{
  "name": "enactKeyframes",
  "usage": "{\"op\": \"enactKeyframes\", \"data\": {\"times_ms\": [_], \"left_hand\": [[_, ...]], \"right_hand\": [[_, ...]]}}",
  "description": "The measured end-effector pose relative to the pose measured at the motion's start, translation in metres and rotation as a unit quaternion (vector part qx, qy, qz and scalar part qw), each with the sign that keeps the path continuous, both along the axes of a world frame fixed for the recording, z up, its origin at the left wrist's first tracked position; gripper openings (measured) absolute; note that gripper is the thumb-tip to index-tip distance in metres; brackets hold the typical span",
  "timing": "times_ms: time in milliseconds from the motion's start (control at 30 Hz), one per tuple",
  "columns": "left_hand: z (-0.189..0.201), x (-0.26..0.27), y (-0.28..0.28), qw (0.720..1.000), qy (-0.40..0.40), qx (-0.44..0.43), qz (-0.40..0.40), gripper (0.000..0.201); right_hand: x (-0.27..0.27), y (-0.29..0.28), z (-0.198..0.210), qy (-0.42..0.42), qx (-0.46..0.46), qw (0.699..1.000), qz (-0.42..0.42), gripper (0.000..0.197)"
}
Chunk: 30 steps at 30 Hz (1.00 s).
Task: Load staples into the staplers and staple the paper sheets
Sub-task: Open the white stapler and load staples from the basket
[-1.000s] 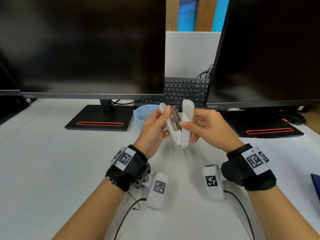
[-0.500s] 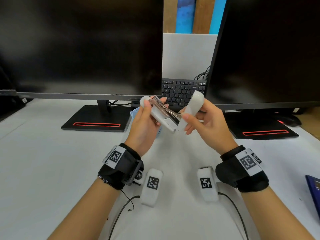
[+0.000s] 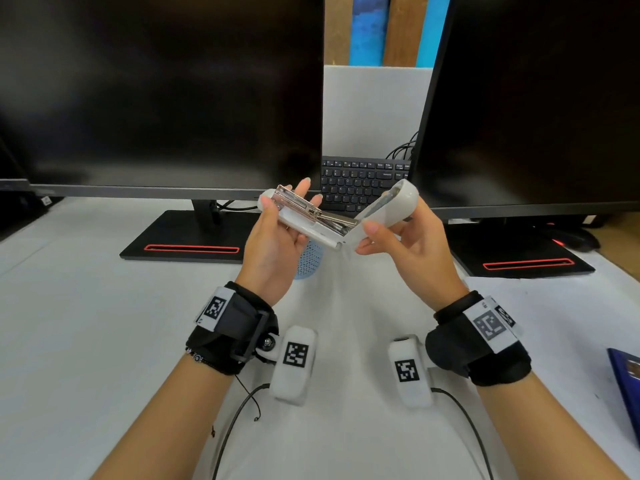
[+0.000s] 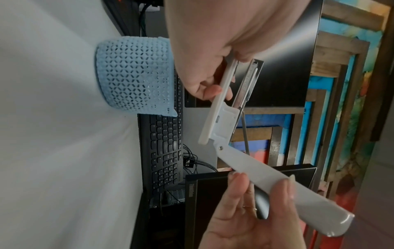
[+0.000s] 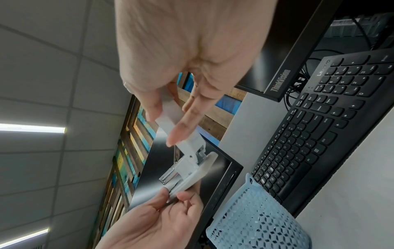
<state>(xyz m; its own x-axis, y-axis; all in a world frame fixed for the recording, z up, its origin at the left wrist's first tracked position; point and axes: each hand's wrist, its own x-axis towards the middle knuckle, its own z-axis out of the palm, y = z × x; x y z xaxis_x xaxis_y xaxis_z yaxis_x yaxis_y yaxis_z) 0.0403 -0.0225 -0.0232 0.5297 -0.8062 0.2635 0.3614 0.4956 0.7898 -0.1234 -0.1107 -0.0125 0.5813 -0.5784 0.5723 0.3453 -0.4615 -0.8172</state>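
A white stapler [image 3: 313, 226] is held in the air above the desk, folded wide open at its hinge. My left hand [image 3: 277, 237] grips its base and metal staple channel [image 3: 304, 211], thumb on one side, fingers on the other. My right hand [image 3: 398, 237] pinches the swung-back top cover [image 3: 388, 211] between thumb and fingers. The left wrist view shows the base [image 4: 219, 107] and the cover [image 4: 277, 185] spread apart at the hinge pin. In the right wrist view the cover [image 5: 181, 124] runs down to the open channel [image 5: 168, 176]. No paper sheets are in view.
A light blue mesh basket [image 3: 308, 261] stands on the white desk [image 3: 104, 341] under the hands. Two dark monitors [image 3: 156, 91] [image 3: 536, 98] on black stands [image 3: 187, 240] flank a black keyboard [image 3: 360, 181]. A dark blue object [image 3: 627, 379] lies at the right edge.
The stapler went from nearly closed and upright to spread wide open and tilted flat. My right hand swung the cover out to the right; my left hand turned the base leftward.
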Motion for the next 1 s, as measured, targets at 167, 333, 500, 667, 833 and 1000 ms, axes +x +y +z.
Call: {"op": "enactKeyframes", "data": {"times_ms": [167,333,500,667,833,1000], "left_hand": [[0.001,0.003,-0.001,0.997,0.072,-0.022,-0.026,0.048],[-0.002,0.009,-0.002,0.989,0.14,-0.019,-0.053,0.055],[0.0,0.009,0.001,0.98,0.182,-0.013,-0.076,0.055],[0.0,0.013,0.005,0.968,0.231,-0.045,-0.086,0.047],[0.003,0.018,0.011,0.968,0.223,-0.076,-0.086,0.047],[0.002,0.015,0.01,0.979,0.178,-0.064,-0.077,0.053]], "right_hand": [[0.001,-0.002,-0.001,-0.019,0.037,0.999,0.006,0.032],[-0.001,-0.002,0.001,-0.07,0.074,0.994,0.046,0.034],[-0.003,0.0,0.003,-0.082,0.09,0.988,0.096,0.02],[-0.007,-0.006,0.003,-0.011,0.038,0.996,0.08,0.024],[-0.007,-0.008,0.0,0.042,0.001,0.999,0.026,0.026],[-0.005,-0.012,-0.003,0.107,-0.029,0.993,-0.031,0.031]]}}
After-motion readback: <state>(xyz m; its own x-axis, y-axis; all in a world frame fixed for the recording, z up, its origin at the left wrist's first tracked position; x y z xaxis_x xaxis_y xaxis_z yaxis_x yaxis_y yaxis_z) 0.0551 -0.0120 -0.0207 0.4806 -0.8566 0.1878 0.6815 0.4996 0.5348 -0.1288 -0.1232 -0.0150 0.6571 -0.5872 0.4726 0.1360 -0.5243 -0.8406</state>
